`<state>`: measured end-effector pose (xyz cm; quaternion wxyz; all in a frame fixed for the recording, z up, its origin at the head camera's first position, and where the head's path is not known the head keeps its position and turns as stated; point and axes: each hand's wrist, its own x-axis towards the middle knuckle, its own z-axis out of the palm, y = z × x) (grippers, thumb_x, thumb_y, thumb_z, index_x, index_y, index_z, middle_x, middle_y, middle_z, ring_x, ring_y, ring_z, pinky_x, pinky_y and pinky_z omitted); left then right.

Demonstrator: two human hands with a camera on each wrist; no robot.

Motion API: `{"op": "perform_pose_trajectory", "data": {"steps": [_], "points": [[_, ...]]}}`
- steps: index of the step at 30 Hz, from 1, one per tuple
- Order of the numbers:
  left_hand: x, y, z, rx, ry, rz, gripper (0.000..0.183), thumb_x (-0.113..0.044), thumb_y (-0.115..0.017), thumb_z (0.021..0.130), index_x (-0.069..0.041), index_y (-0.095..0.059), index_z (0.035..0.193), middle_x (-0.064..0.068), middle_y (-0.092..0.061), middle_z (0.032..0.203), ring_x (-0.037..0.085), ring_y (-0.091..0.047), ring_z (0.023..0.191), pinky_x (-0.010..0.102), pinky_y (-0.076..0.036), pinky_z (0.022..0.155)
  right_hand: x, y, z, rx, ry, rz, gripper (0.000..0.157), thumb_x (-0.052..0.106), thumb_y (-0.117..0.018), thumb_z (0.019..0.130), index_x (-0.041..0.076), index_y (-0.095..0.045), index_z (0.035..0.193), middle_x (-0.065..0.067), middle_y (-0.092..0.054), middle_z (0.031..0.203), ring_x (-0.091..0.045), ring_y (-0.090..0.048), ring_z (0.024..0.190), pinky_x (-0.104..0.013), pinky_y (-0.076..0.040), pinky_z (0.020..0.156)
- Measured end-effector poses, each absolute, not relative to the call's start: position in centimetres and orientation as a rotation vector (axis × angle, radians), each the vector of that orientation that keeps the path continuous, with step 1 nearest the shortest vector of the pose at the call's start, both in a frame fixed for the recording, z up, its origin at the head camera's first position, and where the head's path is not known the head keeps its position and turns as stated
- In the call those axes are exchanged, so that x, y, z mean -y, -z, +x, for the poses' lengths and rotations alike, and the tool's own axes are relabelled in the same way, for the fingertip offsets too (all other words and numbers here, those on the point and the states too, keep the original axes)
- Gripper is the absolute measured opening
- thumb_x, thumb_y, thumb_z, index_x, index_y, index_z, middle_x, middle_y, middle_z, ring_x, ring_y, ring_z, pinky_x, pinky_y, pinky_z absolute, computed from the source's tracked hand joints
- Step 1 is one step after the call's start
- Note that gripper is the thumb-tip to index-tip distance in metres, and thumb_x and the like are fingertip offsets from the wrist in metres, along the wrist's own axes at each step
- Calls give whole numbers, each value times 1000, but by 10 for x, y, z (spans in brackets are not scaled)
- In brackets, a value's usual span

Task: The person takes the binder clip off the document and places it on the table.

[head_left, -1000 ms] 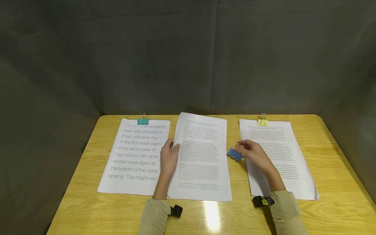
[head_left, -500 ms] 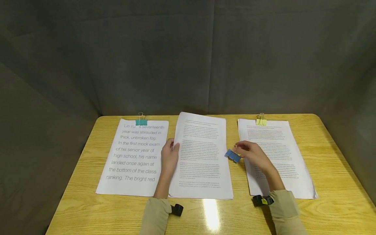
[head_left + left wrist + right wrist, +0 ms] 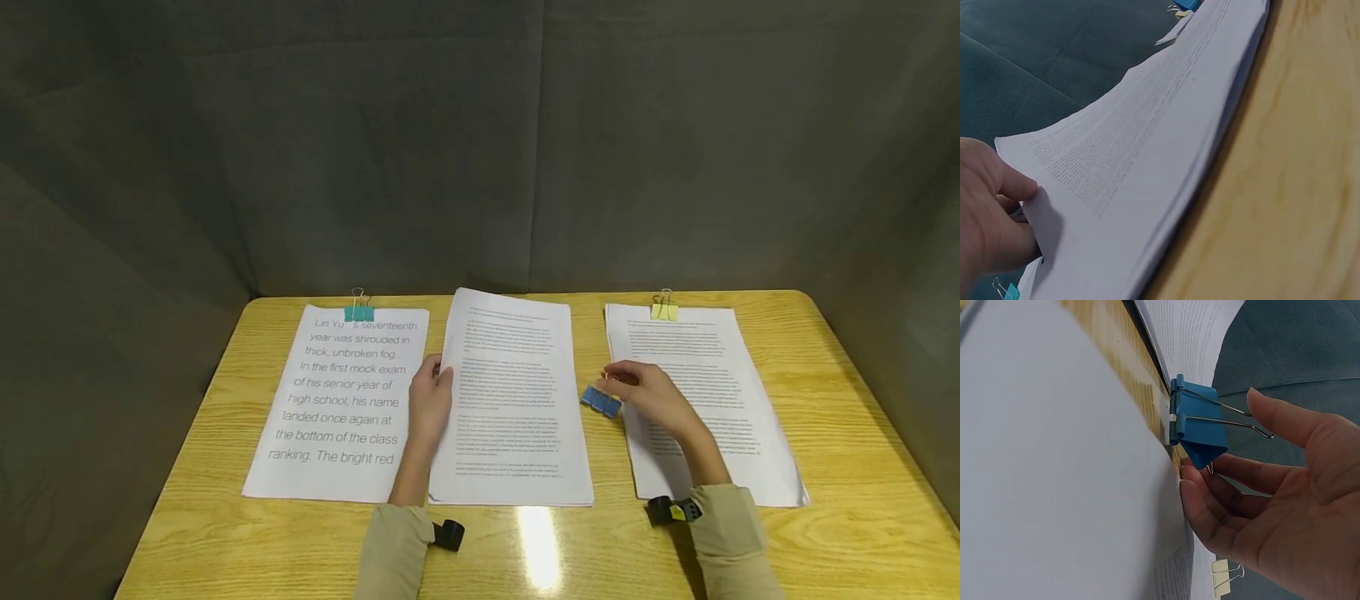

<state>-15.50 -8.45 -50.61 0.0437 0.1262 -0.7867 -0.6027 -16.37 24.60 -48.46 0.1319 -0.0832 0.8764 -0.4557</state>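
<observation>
My left hand (image 3: 430, 404) grips the left edge of the middle paper stack (image 3: 510, 400). Seen from the left wrist, the thumb (image 3: 1019, 184) lies over the top sheet with the fingers beneath, and that side of the stack bends upward. Just right of this stack my right hand (image 3: 656, 404) holds a blue binder clip (image 3: 601, 402) by its wire handles. In the right wrist view the thumb is at the handle ends on one side of the clip (image 3: 1202, 422), fingers at the handle on the other side. The clip is apart from the middle stack.
On the left lies a large-print stack (image 3: 337, 400) with a teal binder clip (image 3: 359, 313) on its top edge. A right stack (image 3: 697, 358) bears a yellow binder clip (image 3: 664, 312), and my right forearm crosses it. Behind the wooden table (image 3: 315, 542) hangs a dark curtain (image 3: 480, 150).
The blue binder clip has tilted slightly in my right hand, its body now lying flatter. The near edge of the middle stack has shifted a little away from me; the left hand keeps its grip.
</observation>
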Motion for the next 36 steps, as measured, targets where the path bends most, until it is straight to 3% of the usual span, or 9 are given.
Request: {"op": "perform_pose_trajectory", "data": {"steps": [10,20,36], "points": [[86,507,-158,2405,1832,415,29,-11,-51,105,2,-62,130,15,-66,102,24,-63,81,34,-51,72,-245,485,-168,-2561,1294,-263,57,31,-66,102,-13,-57,137,-27,-64,132,-40,-61,121,-52,-50,100],[85,508,-158,2415,1821,402,36,-7,-48,105,2,-56,140,17,-65,120,27,-66,99,41,-54,84,-241,481,-168,-2585,1255,-262,53,29,-66,102,-13,-60,133,-28,-65,129,-41,-62,119,-53,-51,99],[84,507,-155,2389,1813,361,41,-1,-48,103,3,-52,144,20,-63,125,31,-65,105,44,-52,88,-237,480,-164,-2748,1085,-355,40,26,-69,101,-11,-70,115,-22,-69,107,-35,-66,98,-50,-56,83]]}}
